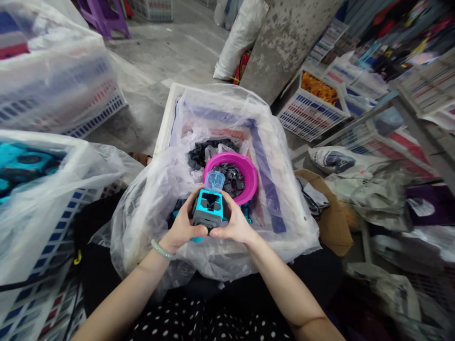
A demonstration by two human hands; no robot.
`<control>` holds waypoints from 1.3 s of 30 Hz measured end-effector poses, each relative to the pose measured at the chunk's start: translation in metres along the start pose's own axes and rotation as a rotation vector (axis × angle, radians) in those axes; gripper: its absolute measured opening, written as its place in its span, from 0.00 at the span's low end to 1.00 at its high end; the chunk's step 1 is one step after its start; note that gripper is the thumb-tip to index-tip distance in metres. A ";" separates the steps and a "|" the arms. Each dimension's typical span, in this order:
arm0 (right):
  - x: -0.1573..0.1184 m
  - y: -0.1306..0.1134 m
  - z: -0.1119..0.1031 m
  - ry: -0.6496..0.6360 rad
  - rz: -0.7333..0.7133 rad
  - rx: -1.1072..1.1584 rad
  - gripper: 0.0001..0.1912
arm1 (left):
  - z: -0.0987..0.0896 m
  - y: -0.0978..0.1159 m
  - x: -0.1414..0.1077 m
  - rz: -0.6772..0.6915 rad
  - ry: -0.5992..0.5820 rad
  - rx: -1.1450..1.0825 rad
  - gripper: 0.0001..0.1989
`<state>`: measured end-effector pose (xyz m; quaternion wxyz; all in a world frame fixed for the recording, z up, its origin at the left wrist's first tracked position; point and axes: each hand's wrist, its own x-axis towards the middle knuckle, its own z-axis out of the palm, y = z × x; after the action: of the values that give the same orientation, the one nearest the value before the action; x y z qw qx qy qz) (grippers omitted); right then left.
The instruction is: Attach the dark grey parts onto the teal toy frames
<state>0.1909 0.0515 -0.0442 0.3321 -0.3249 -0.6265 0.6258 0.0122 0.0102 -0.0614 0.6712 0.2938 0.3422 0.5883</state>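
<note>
Nearest my view is black cloth with white dots (209,322), and two bare forearms reach forward over it. A pale bracelet (162,250) circles the left wrist. The left hand (185,221) pinches the left side of a turquoise-and-grey toy vehicle part (208,218), and the right hand (235,220) pinches the right side. Both thumbs lie along its near, lower edge, their tips close together; I cannot make out most of the fingers around the sides. The part is held over the near end of a white crate (302,208), its open top facing me. A clear blue piece (214,181) stands up at its far edge; I can't tell whether it is joined on.

Just beyond, partly overlapped by that blue piece, I have a magenta basin (253,182) of small dark pieces (232,177). It sits inside the crate, which is draped in clear plastic sheeting (138,203). Past the basin lie larger dark parts (199,152).

Off to the left, another crate (76,182) holds turquoise bodies (30,158). On the right I see a cardboard box (332,227), and farther back a basket (307,116) of orange pieces (318,89). Beyond stand a mottled pillar (284,42), a white sack (238,45) and, far left, a purple stool (106,16).
</note>
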 end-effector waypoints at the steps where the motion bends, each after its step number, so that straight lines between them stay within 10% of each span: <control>1: 0.000 -0.001 0.002 0.022 -0.012 0.006 0.55 | 0.001 -0.001 -0.002 0.025 0.019 -0.001 0.52; 12: 0.002 -0.002 0.001 0.012 0.029 -0.060 0.53 | 0.009 -0.002 0.000 -0.001 0.165 -0.042 0.44; 21: 0.006 0.006 -0.005 -0.129 0.070 0.073 0.61 | 0.007 0.015 -0.003 -0.026 0.013 0.081 0.50; 28: -0.001 -0.023 -0.003 0.088 -0.366 -0.710 0.49 | 0.005 0.008 -0.002 -0.101 0.211 0.211 0.45; 34: -0.003 -0.033 -0.014 -0.004 -0.530 -0.770 0.33 | -0.005 0.014 -0.006 -0.252 -0.115 0.227 0.60; 39: -0.004 -0.030 -0.022 -0.073 -0.631 -0.891 0.31 | -0.006 0.007 -0.003 -0.198 0.110 0.366 0.56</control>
<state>0.2114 0.0601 -0.0147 0.3119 -0.2085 -0.9092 0.1807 0.0036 0.0085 -0.0589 0.6416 0.3430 0.5066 0.4627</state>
